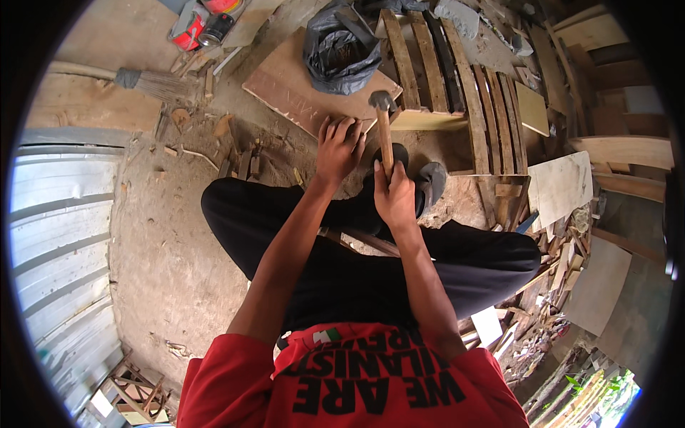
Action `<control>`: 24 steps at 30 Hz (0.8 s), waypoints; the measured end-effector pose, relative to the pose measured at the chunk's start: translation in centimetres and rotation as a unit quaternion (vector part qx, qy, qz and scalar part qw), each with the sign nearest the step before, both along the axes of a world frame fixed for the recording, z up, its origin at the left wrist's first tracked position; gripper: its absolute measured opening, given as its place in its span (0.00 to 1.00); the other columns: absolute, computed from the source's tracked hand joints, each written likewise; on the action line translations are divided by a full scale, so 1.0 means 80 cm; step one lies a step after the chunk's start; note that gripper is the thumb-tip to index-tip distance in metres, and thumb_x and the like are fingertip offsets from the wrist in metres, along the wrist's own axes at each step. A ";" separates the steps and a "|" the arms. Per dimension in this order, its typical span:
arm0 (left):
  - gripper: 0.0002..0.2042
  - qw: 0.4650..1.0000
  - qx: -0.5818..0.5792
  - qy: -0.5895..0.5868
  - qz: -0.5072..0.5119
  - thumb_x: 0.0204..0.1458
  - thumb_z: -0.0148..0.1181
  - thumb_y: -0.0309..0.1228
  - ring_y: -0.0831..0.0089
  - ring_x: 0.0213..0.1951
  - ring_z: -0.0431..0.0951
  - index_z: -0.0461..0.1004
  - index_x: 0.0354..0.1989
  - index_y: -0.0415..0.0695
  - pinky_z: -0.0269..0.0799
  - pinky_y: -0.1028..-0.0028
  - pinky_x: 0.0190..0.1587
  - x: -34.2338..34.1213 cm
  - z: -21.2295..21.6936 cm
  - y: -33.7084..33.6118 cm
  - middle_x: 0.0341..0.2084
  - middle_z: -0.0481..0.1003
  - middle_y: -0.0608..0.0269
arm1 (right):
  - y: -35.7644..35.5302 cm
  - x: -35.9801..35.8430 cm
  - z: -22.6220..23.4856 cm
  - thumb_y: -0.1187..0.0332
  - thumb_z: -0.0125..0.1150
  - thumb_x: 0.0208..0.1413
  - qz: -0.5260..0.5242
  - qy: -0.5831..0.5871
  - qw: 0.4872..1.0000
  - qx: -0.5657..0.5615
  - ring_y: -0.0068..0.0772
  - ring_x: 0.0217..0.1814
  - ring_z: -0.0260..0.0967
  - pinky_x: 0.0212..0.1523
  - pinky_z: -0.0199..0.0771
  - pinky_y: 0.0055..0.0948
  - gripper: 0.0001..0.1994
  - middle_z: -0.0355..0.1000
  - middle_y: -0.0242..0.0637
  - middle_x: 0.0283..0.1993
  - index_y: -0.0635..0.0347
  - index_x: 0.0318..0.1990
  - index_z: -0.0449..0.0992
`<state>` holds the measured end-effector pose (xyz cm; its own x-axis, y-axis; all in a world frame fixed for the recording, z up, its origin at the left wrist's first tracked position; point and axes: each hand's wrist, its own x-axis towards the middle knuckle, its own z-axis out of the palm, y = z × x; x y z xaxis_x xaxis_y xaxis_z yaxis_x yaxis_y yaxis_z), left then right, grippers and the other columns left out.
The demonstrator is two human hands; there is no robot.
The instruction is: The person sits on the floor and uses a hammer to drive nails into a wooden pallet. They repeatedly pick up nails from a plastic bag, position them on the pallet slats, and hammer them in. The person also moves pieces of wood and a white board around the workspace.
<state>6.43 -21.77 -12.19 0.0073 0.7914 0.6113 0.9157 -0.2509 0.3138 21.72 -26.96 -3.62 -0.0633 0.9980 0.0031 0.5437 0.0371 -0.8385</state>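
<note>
One wood-handled hammer (385, 135) clasped in R hand (394, 192), just R of L hand (340, 150); L part-spread at brown board (285, 82) edge, can't tell if pinching. Poss. risk: stray swing clips L.

large black lettering (369, 392) across red shirt (221, 378)

This place is looking like a rough woodworking shed. A slatted wooden pallet (466, 89) is resting on the dusty floor (164, 242), and wood offcuts (562, 267) are lying heaped to its near right. A pale board (562, 191) is resting just right of the pallet. A hammer (386, 137) is being held close to its near left side. Farther left of the pallet, a broom (128, 77) and a red tin (189, 27) are showing, and corrugated metal sheeting (61, 228) is standing well to its left.
</note>
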 end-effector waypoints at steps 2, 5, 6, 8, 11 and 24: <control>0.16 1.000 0.000 0.000 0.000 0.50 0.65 0.33 0.63 0.54 0.71 0.79 0.48 0.43 0.61 0.52 0.64 -0.001 -0.002 -0.002 0.48 0.71 0.63 | 0.002 -0.006 0.012 0.66 0.60 0.63 -0.010 0.013 1.000 -0.005 0.66 0.31 0.72 0.22 0.69 0.46 0.13 0.70 0.60 0.23 0.66 0.34 0.66; 0.16 1.000 -0.003 -0.008 -0.009 0.51 0.65 0.32 0.63 0.54 0.71 0.79 0.48 0.44 0.62 0.51 0.64 0.000 -0.003 -0.003 0.48 0.71 0.63 | -0.003 -0.002 -0.004 0.66 0.60 0.63 0.000 -0.016 1.000 -0.026 0.65 0.30 0.72 0.22 0.68 0.45 0.13 0.70 0.59 0.22 0.67 0.34 0.65; 0.16 1.000 -0.001 -0.010 -0.010 0.51 0.65 0.32 0.63 0.53 0.71 0.79 0.48 0.44 0.62 0.51 0.64 0.000 -0.003 -0.004 0.48 0.71 0.63 | -0.004 0.003 -0.012 0.68 0.59 0.63 0.021 -0.046 0.998 -0.028 0.66 0.30 0.72 0.22 0.68 0.45 0.13 0.70 0.59 0.22 0.67 0.33 0.65; 0.16 1.000 -0.015 -0.006 -0.013 0.53 0.63 0.35 0.64 0.54 0.71 0.78 0.49 0.44 0.61 0.49 0.64 -0.001 -0.002 -0.005 0.49 0.71 0.63 | -0.009 0.011 -0.018 0.66 0.57 0.64 0.029 -0.031 0.999 -0.011 0.67 0.30 0.72 0.22 0.69 0.50 0.12 0.70 0.61 0.22 0.68 0.36 0.65; 0.15 1.000 -0.013 0.003 -0.007 0.53 0.63 0.35 0.64 0.55 0.70 0.78 0.49 0.44 0.60 0.49 0.65 -0.002 0.001 -0.002 0.50 0.70 0.63 | -0.007 0.006 -0.003 0.66 0.56 0.65 0.022 -0.019 1.000 0.008 0.67 0.29 0.72 0.22 0.69 0.51 0.12 0.71 0.62 0.22 0.68 0.37 0.65; 0.16 1.000 -0.011 0.003 -0.006 0.51 0.65 0.32 0.62 0.54 0.71 0.78 0.49 0.44 0.61 0.51 0.65 0.000 0.005 -0.003 0.49 0.70 0.63 | -0.007 0.008 -0.011 0.69 0.57 0.64 0.009 0.012 0.999 0.052 0.66 0.30 0.72 0.19 0.67 0.48 0.12 0.70 0.61 0.21 0.68 0.35 0.64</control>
<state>6.46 -21.98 -11.82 0.0204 0.8039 0.5944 0.9144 -0.2554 0.3140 22.37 -27.54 -4.53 -0.0808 0.9909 0.1074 0.5223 0.1339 -0.8422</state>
